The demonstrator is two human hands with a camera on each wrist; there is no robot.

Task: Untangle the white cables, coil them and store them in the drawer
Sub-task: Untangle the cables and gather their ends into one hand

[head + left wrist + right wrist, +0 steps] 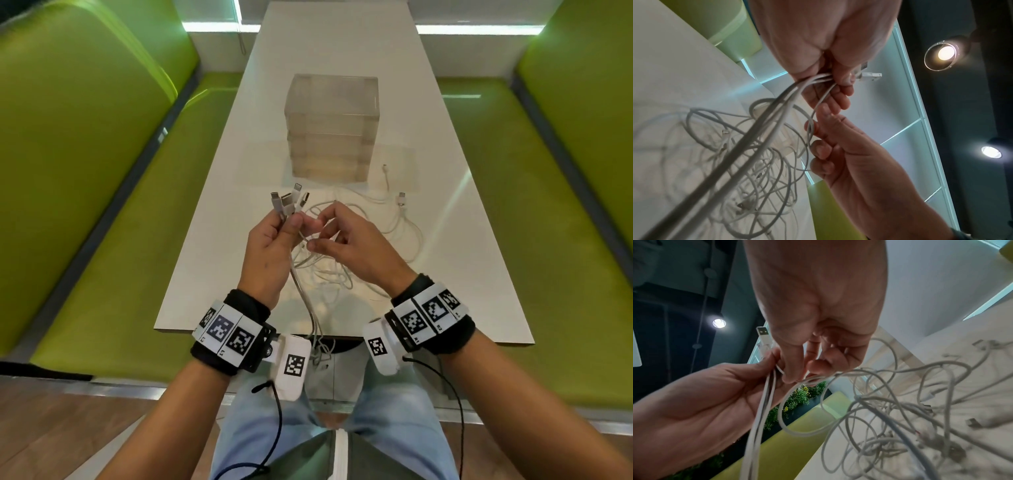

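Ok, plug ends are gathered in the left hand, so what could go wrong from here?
1. The tangle on the table is dense; pulling the strand pinched by the right hand may tighten knots.
2. The left hand bunches several plug ends; one could slip out of its grip.
3. Some strands hang over the table's near edge and may drag the tangle off.

Head view: evenly and brightly lit, sharp at centre, with strong wide-angle bending at the edges where the green benches point(85, 171) curve outward. The white table point(445, 274) carries a diagonal streak of glare on its right side and soft shadows beneath the clear drawer unit point(330, 126). Left wrist view: two round ceiling lamps point(945, 52) flare against a dark ceiling; the nearest white cables point(719, 170) are blurred and out of focus. Right wrist view: one lamp point(719, 323) glares; the cable tangle at lower right is smeared.
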